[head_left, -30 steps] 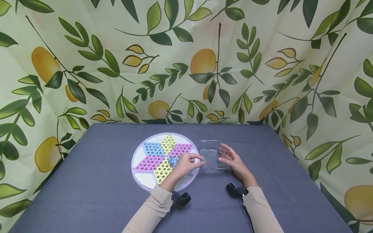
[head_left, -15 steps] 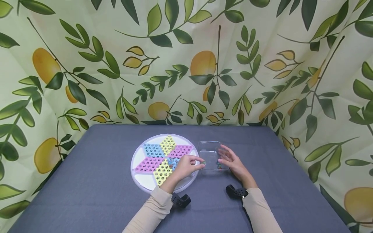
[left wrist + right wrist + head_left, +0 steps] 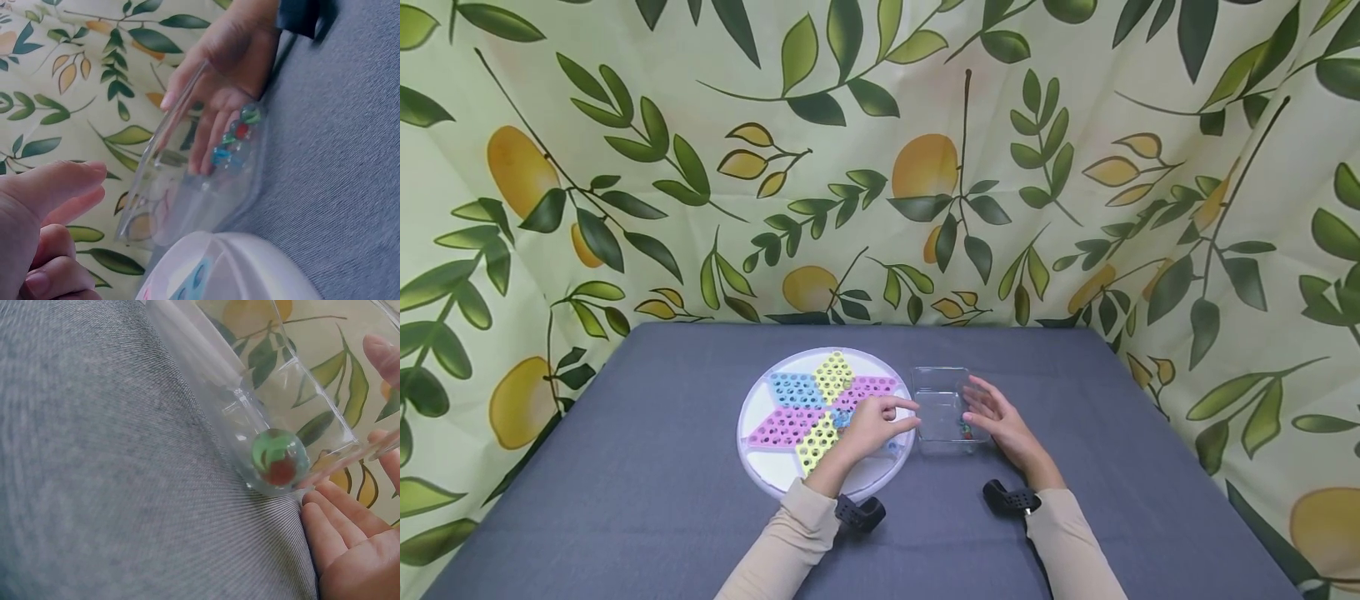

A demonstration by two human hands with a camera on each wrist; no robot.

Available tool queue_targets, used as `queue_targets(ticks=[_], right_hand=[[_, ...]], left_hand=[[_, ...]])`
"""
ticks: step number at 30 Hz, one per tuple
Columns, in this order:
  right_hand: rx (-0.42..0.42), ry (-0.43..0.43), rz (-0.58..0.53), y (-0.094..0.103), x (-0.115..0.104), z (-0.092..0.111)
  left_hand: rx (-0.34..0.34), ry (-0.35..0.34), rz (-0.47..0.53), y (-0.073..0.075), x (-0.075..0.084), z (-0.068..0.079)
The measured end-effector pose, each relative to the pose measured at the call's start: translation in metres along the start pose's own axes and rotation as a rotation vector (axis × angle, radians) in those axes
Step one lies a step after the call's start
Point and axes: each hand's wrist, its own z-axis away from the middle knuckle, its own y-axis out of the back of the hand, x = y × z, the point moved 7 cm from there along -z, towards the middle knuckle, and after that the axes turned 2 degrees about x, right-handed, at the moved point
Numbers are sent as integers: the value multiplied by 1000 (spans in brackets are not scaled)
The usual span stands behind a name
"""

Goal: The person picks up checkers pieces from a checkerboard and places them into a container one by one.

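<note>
Head: the left hand [image 3: 868, 425] is hovering over the game board [image 3: 767, 468], thumb and forefinger parted; the right hand [image 3: 1006, 423] is loosely flanking the clear box [image 3: 938, 417]. Left wrist: marbles [image 3: 240, 130] are lying inside. Right wrist: this hand should be gently steadying the box.

Your left grip [image 3: 874, 425] hides part of the board [image 3: 769, 454]; in the head view, the marbles [image 3: 966, 430] inside the box [image 3: 938, 419] are too small to count.
</note>
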Motion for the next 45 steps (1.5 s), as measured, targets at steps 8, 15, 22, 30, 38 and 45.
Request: queue_targets(ticks=[8, 15, 22, 30, 38, 45], right_hand=[[-13, 15, -32, -2, 0, 0], [0, 4, -41, -1, 3, -1], [2, -11, -11, 0, 3, 3], [2, -15, -24, -2, 2, 2], [8, -11, -2, -1, 2, 1], [4, -1, -13, -1, 3, 1]], left_hand=[[21, -1, -2, 11, -1, -1], [75, 37, 9, 25, -5, -2], [117, 115, 24, 48, -17, -4], [150, 178, -17, 70, -35, -8], [192, 237, 4, 85, -49, -10], [190, 202, -79, 94, -55, -16]])
